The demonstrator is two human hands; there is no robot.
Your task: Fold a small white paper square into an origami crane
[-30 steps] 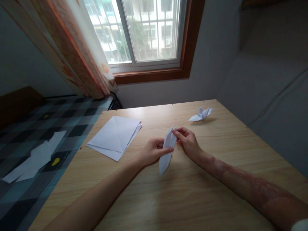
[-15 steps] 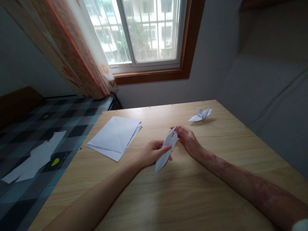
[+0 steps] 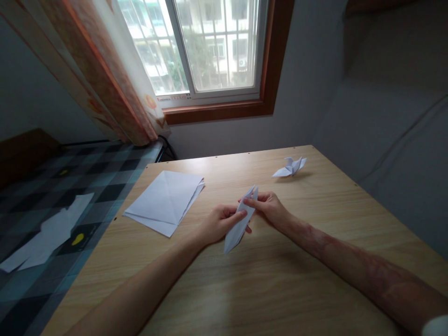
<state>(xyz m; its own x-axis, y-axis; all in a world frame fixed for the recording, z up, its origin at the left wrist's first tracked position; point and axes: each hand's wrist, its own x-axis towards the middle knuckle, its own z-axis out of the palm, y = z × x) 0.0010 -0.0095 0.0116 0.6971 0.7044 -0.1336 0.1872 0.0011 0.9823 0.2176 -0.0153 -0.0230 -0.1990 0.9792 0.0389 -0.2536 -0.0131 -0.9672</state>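
A narrow white folded paper (image 3: 236,233) is held tilted above the table, its two slim points slightly apart at the upper end. My left hand (image 3: 221,223) pinches it near the middle, thumb on the front face and fingers behind. Close to the upper points, my right hand (image 3: 271,206) grips the same paper with its thumb across the front; some of its fingers are hidden behind the sheet. Beyond the hands, a finished-looking white paper crane (image 3: 291,168) stands on the table (image 3: 297,280).
Several square white sheets (image 3: 161,198) lie loosely stacked on the table's left side. Cut paper strips (image 3: 52,235) rest on a checkered bed (image 3: 21,298) at the left. A curtain (image 3: 115,93) hangs beside the barred window (image 3: 217,51) behind the table.
My right hand has shifted slightly down, and its thumb now lies across the front of the folded paper. The left hand keeps its hold. The camera view moved a little.
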